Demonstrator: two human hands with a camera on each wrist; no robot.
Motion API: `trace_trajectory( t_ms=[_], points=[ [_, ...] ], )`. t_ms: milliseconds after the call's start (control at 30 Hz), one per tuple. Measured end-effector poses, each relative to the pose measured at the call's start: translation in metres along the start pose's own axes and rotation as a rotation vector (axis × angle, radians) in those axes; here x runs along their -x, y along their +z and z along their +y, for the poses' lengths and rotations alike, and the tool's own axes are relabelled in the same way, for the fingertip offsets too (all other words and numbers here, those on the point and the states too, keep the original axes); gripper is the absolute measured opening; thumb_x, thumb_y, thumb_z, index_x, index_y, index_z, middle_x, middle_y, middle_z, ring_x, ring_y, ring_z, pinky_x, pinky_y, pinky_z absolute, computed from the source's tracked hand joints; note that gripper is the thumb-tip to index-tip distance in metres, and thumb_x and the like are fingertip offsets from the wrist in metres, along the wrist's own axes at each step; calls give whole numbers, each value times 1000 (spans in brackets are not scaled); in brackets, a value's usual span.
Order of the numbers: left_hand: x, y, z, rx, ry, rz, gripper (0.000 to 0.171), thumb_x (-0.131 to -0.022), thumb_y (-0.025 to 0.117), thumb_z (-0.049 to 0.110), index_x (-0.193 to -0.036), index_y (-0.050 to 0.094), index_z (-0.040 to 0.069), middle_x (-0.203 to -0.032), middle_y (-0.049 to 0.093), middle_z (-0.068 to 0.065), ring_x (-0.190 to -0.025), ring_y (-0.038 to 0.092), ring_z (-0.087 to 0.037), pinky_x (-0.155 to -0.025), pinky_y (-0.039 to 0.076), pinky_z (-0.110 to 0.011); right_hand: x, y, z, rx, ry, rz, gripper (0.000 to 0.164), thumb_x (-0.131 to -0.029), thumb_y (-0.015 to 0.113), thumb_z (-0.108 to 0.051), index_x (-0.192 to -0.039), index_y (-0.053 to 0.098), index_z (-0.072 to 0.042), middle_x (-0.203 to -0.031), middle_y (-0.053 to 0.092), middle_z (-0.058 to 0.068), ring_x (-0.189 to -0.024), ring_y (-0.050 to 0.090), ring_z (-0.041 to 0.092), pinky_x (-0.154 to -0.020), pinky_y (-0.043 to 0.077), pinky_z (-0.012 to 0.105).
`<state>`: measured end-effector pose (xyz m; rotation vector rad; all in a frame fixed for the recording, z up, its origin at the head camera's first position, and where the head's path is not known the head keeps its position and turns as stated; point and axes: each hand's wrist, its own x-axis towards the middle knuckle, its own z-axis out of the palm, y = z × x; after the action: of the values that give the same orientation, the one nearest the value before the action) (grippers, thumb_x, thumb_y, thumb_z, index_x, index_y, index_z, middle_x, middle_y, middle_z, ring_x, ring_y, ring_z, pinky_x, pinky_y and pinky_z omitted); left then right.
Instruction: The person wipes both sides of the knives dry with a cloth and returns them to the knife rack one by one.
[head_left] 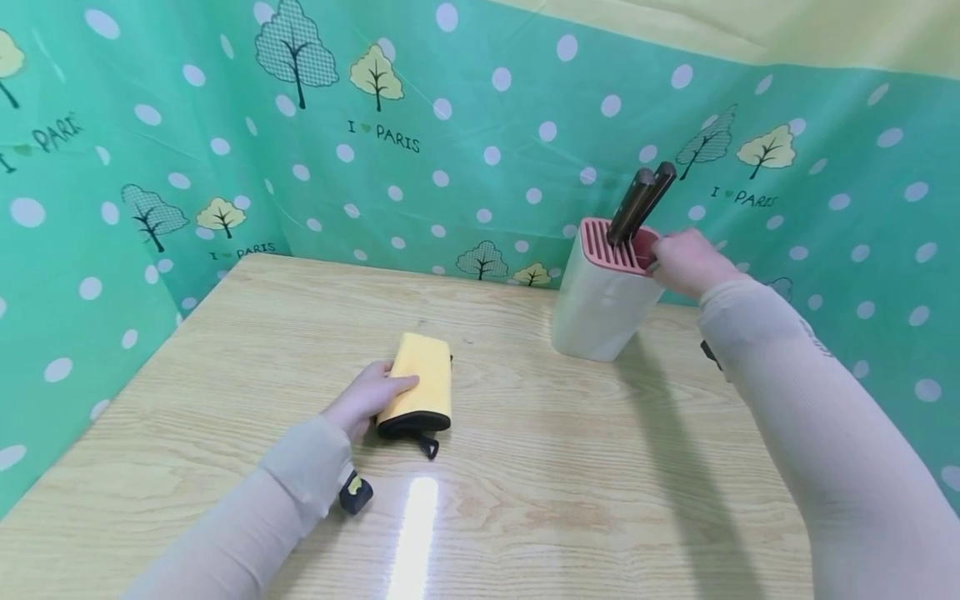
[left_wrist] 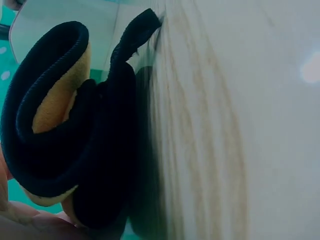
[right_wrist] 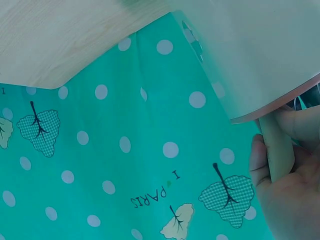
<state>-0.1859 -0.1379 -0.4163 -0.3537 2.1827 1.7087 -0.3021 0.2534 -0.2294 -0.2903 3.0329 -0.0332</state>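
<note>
At the middle left of the table, my left hand grips a folded yellow cloth with a black edge, thumb on top. The left wrist view shows the rolled layers of the cloth end-on and its black loop. My right hand is at the right side of the white knife block, over its pink open compartment. In the right wrist view its fingers curl round a pale handle at the block's rim. What lies below that handle is hidden inside the block.
Two dark-handled knives stand in the slots of the block's pink top. Behind the wooden table hangs a green dotted curtain. Light glares on the tabletop near the front.
</note>
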Motion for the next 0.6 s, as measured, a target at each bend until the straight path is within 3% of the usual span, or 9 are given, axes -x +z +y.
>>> trace_trajectory(
  t_ms=[333, 467, 600],
  points=[
    [0, -7, 4, -221, 39, 30, 76, -98, 56, 28, -153, 15, -6, -149, 36, -31, -125, 50, -38, -111, 37, -50, 2, 4, 1, -15, -52, 64, 34, -88, 56, 5, -121, 62, 7, -117, 59, 29, -106, 53, 42, -96, 48, 59],
    [-1, -11, 6, -277, 56, 41, 77, -98, 56, 27, -153, 15, -7, -151, 32, -32, -135, 42, -42, -116, 31, -53, 4, 5, -2, -39, -43, 73, 41, -90, 54, 0, -131, 57, 6, -127, 55, 30, -117, 44, 45, -103, 39, 65],
    [1, -16, 15, -400, 100, 75, 79, -97, 57, 32, -153, 16, -7, -151, 30, -33, -138, 31, -49, -116, 26, -59, 6, 4, -1, -92, -51, 95, 43, -94, 49, -6, -135, 52, 6, -131, 52, 30, -121, 44, 46, -104, 38, 65]
  ],
)
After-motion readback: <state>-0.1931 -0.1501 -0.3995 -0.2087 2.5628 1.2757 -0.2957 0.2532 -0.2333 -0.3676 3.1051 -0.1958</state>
